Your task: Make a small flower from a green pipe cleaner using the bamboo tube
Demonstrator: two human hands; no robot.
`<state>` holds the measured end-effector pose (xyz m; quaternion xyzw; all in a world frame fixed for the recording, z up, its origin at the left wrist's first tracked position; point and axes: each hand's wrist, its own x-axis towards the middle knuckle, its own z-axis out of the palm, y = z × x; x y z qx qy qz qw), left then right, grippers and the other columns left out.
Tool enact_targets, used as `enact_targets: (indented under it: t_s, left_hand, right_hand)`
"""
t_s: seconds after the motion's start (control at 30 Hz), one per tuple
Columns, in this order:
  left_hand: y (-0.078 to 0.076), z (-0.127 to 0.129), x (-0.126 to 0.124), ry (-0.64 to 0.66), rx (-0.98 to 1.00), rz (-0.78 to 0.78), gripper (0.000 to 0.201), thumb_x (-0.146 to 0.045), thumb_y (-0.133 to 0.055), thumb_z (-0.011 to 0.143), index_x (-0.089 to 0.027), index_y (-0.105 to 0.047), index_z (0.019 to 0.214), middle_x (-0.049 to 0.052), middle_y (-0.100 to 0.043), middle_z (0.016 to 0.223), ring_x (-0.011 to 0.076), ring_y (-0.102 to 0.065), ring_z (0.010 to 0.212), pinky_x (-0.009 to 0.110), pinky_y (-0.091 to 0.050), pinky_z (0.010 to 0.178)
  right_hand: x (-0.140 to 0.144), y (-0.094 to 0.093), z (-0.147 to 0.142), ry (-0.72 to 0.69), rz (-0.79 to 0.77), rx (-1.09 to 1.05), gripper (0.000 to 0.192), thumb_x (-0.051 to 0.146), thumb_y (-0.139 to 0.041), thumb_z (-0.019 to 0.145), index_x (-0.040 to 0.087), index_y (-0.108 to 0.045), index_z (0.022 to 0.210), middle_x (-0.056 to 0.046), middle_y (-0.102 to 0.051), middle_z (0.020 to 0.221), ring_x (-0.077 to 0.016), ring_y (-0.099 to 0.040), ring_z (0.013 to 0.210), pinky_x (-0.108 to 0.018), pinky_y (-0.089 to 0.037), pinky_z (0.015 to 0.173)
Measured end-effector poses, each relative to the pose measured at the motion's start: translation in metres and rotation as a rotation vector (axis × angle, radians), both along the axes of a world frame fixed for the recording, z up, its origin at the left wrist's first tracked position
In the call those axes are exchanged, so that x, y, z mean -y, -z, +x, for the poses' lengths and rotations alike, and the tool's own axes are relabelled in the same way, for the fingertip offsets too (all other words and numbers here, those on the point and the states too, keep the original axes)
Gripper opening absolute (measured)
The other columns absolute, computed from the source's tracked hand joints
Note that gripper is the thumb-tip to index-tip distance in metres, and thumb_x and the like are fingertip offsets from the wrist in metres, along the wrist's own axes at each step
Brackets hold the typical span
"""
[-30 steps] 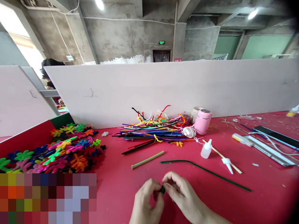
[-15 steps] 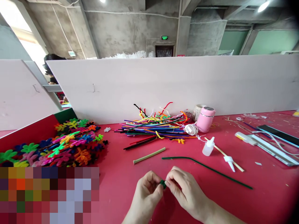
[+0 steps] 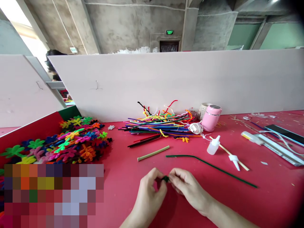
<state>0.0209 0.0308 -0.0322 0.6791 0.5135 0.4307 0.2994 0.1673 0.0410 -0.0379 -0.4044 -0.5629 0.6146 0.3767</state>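
Low over the red table, my left hand [image 3: 152,190] pinches a small dark green piece of bent pipe cleaner [image 3: 165,179] between thumb and forefinger. On its other side, the fingertips of my right hand [image 3: 186,186] close on the same piece. Its exact shape is mostly hidden by my fingers. Just beyond my hands lies a long dark green pipe cleaner [image 3: 211,168], slightly bent near its left end. A short pale green stick [image 3: 154,153] rests to the left of it.
A heap of colourful pipe-cleaner flowers [image 3: 78,142] fills the left. Loose pipe cleaners [image 3: 156,126] lie at the back beside a pink cylindrical device [image 3: 212,117]. A small squeeze bottle [image 3: 213,146] stands to the right, near a wooden stick [image 3: 224,149]. A white partition [image 3: 142,82] closes the back.
The whole view has shifted slightly, with the scene sitting a little higher. Both hands keep their hold on the green piece, and their fingers have shifted slightly around it.
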Motion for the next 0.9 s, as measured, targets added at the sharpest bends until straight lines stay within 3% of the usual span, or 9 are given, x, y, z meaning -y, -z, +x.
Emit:
enact_targets:
  t_s: [0.13,0.2,0.3,0.43,0.67,0.8,0.9]
  left_hand:
    - [-0.0024,0.0008,-0.0036,0.048,0.582,-0.425,0.010,-0.011,-0.057,0.066,-0.015,-0.050,0.059,-0.002,-0.052,0.051,0.0081,-0.042,0.045,0.020,-0.032,0.046]
    - [-0.0010,0.0000,-0.0039,0.118,0.797,-0.531,0.011,-0.015,-0.062,0.064,-0.015,-0.051,0.061,-0.001,-0.055,0.050,0.0071,-0.042,0.044,0.020,-0.032,0.046]
    - [0.0016,-0.0011,-0.0028,0.182,0.986,-0.618,0.012,-0.014,-0.065,0.062,-0.014,-0.052,0.062,0.000,-0.058,0.051,0.0071,-0.045,0.045,0.019,-0.031,0.047]
    - [0.0016,-0.0015,-0.0010,0.231,1.050,-0.690,0.010,-0.009,-0.062,0.063,-0.013,-0.054,0.060,0.001,-0.059,0.050,0.0076,-0.048,0.047,0.018,-0.029,0.045]
    - [0.0012,-0.0005,-0.0004,0.268,1.072,-0.774,0.009,-0.007,-0.060,0.061,-0.013,-0.053,0.060,0.002,-0.058,0.049,0.0089,-0.051,0.047,0.017,-0.026,0.042]
    - [0.0013,0.0029,0.0004,0.236,0.994,-0.678,0.012,-0.013,-0.064,0.061,-0.014,-0.052,0.060,0.001,-0.057,0.049,0.0067,-0.044,0.044,0.018,-0.026,0.043]
    - [-0.0006,0.0061,0.0018,0.158,0.796,-0.531,0.015,-0.017,-0.063,0.063,-0.014,-0.049,0.058,-0.002,-0.052,0.048,0.0060,-0.039,0.043,0.019,-0.028,0.044]
  right_hand:
    - [-0.0017,-0.0019,0.0027,0.045,0.129,0.015,0.023,0.036,-0.044,0.086,0.016,-0.052,0.078,0.005,-0.039,0.061,-0.0075,-0.034,0.054,-0.019,-0.029,0.049]
    - [-0.0023,-0.0024,0.0038,0.041,0.166,0.017,0.019,0.034,-0.047,0.085,0.016,-0.054,0.086,0.004,-0.043,0.063,-0.0077,-0.038,0.055,-0.019,-0.032,0.051]
    - [-0.0020,-0.0030,0.0038,0.005,0.259,0.024,0.016,0.030,-0.049,0.084,0.016,-0.056,0.083,0.001,-0.052,0.069,-0.0104,-0.047,0.062,-0.021,-0.038,0.059]
    - [-0.0011,-0.0044,0.0029,0.001,0.316,-0.005,0.013,0.027,-0.051,0.083,0.017,-0.057,0.079,0.001,-0.052,0.069,-0.0114,-0.052,0.064,-0.022,-0.041,0.061]
    - [0.0009,-0.0072,0.0041,0.011,0.376,0.048,0.013,0.027,-0.051,0.083,0.017,-0.056,0.076,0.002,-0.048,0.069,-0.0105,-0.048,0.061,-0.021,-0.040,0.058]
    - [0.0025,-0.0096,0.0027,-0.018,0.300,0.044,0.018,0.029,-0.044,0.086,0.017,-0.052,0.076,0.002,-0.047,0.067,-0.0114,-0.049,0.061,-0.022,-0.040,0.059]
    - [0.0038,-0.0082,0.0017,0.018,0.268,0.075,0.019,0.031,-0.043,0.086,0.017,-0.050,0.075,0.002,-0.045,0.066,-0.0116,-0.044,0.061,-0.022,-0.039,0.059]
